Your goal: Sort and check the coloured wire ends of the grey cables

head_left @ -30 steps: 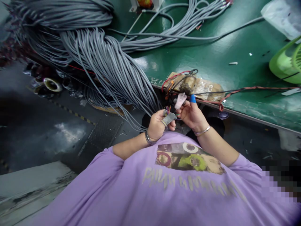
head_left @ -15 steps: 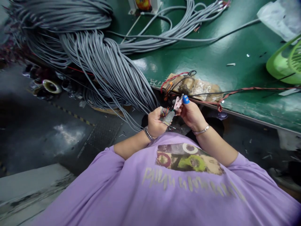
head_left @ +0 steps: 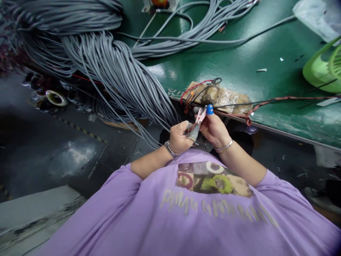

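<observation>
My left hand [head_left: 181,137] is closed around the coloured wires [head_left: 194,126] at a cable end, in front of my body. Grey coverings wrap some of its fingertips, and the fingers hide most of the wires. My right hand [head_left: 215,131], with a blue finger cot [head_left: 210,109] on the thumb, pinches a small pink clip [head_left: 200,116]. The clip's jaws point down towards the wires, close to the left fingertips; whether they grip a wire I cannot tell.
A thick bundle of grey cables [head_left: 125,67] hangs over the edge of the green table [head_left: 239,67]. A taped cardboard piece [head_left: 231,99] with red and black leads lies at the edge. A green basket [head_left: 319,67] and a plastic bag [head_left: 317,19] stand at right.
My right hand has shifted slightly left, and the pink clip has turned and come down to the wires. My left hand has rolled over, hiding more of the wires.
</observation>
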### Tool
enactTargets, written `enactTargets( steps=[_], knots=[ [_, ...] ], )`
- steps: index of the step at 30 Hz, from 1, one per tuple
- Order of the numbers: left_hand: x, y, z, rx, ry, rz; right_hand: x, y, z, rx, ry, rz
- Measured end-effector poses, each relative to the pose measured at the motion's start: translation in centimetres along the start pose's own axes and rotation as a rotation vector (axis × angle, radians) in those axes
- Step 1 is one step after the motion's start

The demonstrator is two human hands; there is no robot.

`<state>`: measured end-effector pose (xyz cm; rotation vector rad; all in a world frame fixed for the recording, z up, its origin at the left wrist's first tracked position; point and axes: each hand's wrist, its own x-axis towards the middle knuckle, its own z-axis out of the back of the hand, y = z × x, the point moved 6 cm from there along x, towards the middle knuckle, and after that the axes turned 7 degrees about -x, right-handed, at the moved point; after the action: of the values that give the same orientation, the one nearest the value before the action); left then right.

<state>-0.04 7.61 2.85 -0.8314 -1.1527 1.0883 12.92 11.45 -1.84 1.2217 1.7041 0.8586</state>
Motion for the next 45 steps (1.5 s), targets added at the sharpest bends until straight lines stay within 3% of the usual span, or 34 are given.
enactTargets(
  steps=[6, 12, 19, 26, 30, 33, 36, 40, 45],
  knots=[
    [-0.7, -0.1, 0.6, -0.034, -0.031, -0.011, -0.7, -0.6, 0.1, 0.100, 0.126, -0.067],
    [-1.9, 1.9, 1.0, -0.157, -0.034, 0.069, -2.2, -1.2, 0.6, 0.075, 0.259, -0.166],
    [-2.2, 2.4, 0.1, -0.299, 0.043, 0.294, -2.9, -0.3, 0.4, -0.149, 0.143, -0.019],
    [-2.4, 2.9, -1.5, -0.445, 0.257, 0.578, -3.3, -0.2, 0.3, -0.328, 0.092, 0.109],
    [-2.2, 3.7, -0.6, -0.505, 0.059, 0.613, -2.9, -0.7, 1.8, -0.310, -0.041, 0.101],
    [-2.1, 4.2, -0.2, -0.553, -0.063, 0.634, -3.0, -1.3, 1.4, -0.297, 0.079, 0.065],
    [-2.1, 4.2, -0.4, -0.575, -0.078, 0.653, -3.2, -1.0, 0.8, -0.320, 0.127, 0.136],
    [-2.1, 4.0, -0.4, -0.579, 0.025, 0.681, -3.5, -0.8, 0.4, -0.268, 0.103, 0.141],
    [-2.8, 3.5, -0.6, -0.615, 0.297, 0.664, -3.8, -1.8, -0.7, -0.162, 0.219, -0.046]
  ],
)
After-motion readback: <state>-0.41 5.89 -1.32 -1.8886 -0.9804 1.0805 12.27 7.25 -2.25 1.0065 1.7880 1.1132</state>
